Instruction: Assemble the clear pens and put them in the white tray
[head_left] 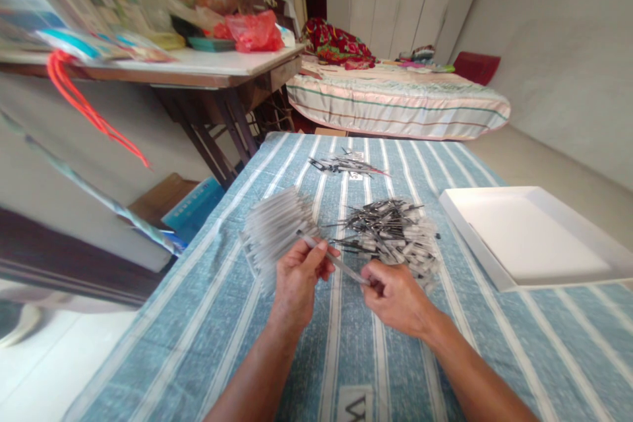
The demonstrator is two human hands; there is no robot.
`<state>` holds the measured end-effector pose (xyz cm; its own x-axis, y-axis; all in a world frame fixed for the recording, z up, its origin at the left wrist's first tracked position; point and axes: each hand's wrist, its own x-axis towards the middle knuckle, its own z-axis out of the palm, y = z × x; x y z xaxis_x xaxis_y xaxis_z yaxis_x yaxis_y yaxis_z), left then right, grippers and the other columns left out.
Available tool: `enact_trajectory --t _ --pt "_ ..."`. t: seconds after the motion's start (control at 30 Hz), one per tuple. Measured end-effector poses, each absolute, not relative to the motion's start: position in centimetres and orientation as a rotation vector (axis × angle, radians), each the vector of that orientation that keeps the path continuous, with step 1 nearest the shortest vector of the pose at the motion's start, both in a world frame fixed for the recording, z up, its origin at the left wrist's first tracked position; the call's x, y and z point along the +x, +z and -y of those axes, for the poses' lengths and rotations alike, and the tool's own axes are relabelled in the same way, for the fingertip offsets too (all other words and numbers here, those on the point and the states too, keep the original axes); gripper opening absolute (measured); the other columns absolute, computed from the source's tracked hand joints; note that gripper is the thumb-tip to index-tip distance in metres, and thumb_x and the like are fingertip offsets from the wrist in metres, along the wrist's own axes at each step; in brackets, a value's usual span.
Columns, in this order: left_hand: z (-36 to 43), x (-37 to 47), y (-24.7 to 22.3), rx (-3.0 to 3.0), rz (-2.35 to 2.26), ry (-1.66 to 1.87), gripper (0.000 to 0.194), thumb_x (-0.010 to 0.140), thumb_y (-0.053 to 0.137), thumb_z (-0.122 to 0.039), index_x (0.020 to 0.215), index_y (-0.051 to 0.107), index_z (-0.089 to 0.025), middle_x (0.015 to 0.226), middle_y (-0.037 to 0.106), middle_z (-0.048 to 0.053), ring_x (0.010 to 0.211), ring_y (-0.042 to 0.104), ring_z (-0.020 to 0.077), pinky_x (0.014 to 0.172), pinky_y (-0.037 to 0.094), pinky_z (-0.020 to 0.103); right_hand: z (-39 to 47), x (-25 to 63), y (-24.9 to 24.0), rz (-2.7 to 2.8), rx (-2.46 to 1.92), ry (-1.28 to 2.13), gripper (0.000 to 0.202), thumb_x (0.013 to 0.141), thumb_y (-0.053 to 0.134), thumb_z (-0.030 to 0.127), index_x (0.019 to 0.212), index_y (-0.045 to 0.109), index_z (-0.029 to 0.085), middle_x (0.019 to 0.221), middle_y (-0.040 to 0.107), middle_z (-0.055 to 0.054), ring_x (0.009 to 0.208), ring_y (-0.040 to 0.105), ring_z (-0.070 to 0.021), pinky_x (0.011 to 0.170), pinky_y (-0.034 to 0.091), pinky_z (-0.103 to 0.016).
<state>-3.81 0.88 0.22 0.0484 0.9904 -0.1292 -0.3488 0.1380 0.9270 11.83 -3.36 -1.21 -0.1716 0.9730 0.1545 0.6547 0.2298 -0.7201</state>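
Note:
A slim pen-like barrel (349,269), pale and translucent with a dark upper end, slants between my two hands above the striped cloth. My left hand (298,277) pinches it near the dark end, between thumb and fingers. At its lower end, the fingers of my right hand (395,295) are closed on it; whatever else they grip is hidden. Beside my left hand lies a neat stack of clear pen barrels (277,224). Just beyond my right hand is a jumbled heap of thin pen parts (395,231) with black and clear sections.
Farther back on the tablecloth (208,290) lies a small scatter of dark thin pieces (346,163). At right sits a shallow white box (544,231). A cluttered side table (247,64) stands at left, and a bed (395,99) is beyond the far edge.

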Motion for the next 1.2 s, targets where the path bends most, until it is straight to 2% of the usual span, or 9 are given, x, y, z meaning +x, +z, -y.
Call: enact_trajectory --t 0.23,0.43,0.67,0.93,1.2 --pt "-1.0 -4.1 0.5 0.791 -0.977 1.194 0.016 0.071 0.064 -0.028 0.074 0.056 -0.015 0.067 0.068 0.002 0.044 0.052 0.0072 0.042 0.035 0.018 3.8 11.6 -0.9 1.869 -1.382 0.699 0.009 0.081 0.045 0.02 0.073 0.049 0.019 0.05 0.039 0.007 0.044 0.036 -0.0072 0.045 0.028 -0.018" --pt "-1.1 -3.9 0.4 0.735 -0.968 1.194 0.018 0.068 0.067 -0.027 0.074 0.055 -0.015 0.067 0.069 0.004 0.045 0.057 0.0105 0.041 0.041 0.019 3.9 11.2 -2.2 1.893 -1.317 0.393 0.011 0.087 0.041 0.022 0.082 0.05 0.018 0.056 0.049 0.003 0.048 0.046 -0.0094 0.05 0.034 -0.02" --pt "-0.9 -3.6 0.1 0.697 -0.948 1.183 0.017 0.067 0.068 -0.027 0.072 0.057 -0.015 0.065 0.069 0.004 0.045 0.059 0.0121 0.042 0.046 0.022 3.9 11.0 -2.8 1.939 -1.263 0.171 0.011 0.088 0.038 0.019 0.086 0.048 0.017 0.059 0.054 0.001 0.049 0.051 -0.0109 0.051 0.036 -0.022" --pt "-0.9 -3.5 0.0 0.685 -0.926 1.2 0.017 0.068 0.068 -0.026 0.072 0.056 -0.015 0.066 0.068 0.004 0.046 0.059 0.0115 0.045 0.049 0.022 3.5 10.9 -2.4 1.97 -1.32 0.155 0.016 0.09 0.036 0.02 0.084 0.05 0.017 0.058 0.055 0.0 0.049 0.052 -0.0107 0.05 0.036 -0.022" --pt "-1.2 -3.4 0.6 0.772 -0.962 1.157 0.018 0.063 0.072 -0.027 0.07 0.062 -0.014 0.069 0.068 0.004 0.05 0.056 0.0117 0.046 0.045 0.023 2.8 10.6 -0.7 2.129 -1.464 0.01 0.019 0.087 0.044 0.029 0.081 0.059 0.019 0.071 0.059 -0.003 0.062 0.056 -0.0142 0.056 0.04 -0.023"
